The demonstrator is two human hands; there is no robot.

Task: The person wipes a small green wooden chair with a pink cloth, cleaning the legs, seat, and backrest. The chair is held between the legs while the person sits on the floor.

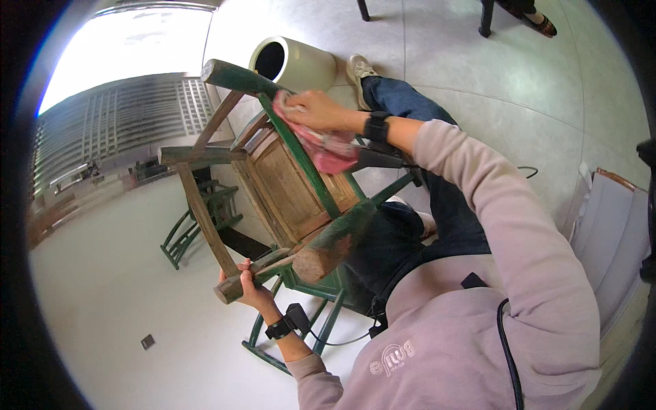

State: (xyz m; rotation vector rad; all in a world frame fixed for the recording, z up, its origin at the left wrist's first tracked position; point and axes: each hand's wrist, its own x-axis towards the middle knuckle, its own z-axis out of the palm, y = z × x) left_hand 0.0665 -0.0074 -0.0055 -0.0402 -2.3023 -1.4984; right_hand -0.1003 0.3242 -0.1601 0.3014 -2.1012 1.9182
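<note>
A wooden chair (287, 187) with worn green paint lies tipped before me, its legs pointing towards the upper left and its underside showing. My left hand (251, 287) grips the end of a bare wooden leg (230, 289) at the lower left, by a crossbar. In my right hand (320, 111) is a pink cloth (328, 148), bunched and pressed against the green rail (302, 154) near the upper leg. The cloth is slightly blurred and hangs down beside the rail. Some fingers of both hands are hidden.
A pale cylindrical bin (307, 64) lies on its side behind the chair. Another green chair (318, 287) is below it, and a smaller green chair (205, 220) stands farther left. Black furniture legs (487, 18) and another person's foot (540, 23) appear at top right.
</note>
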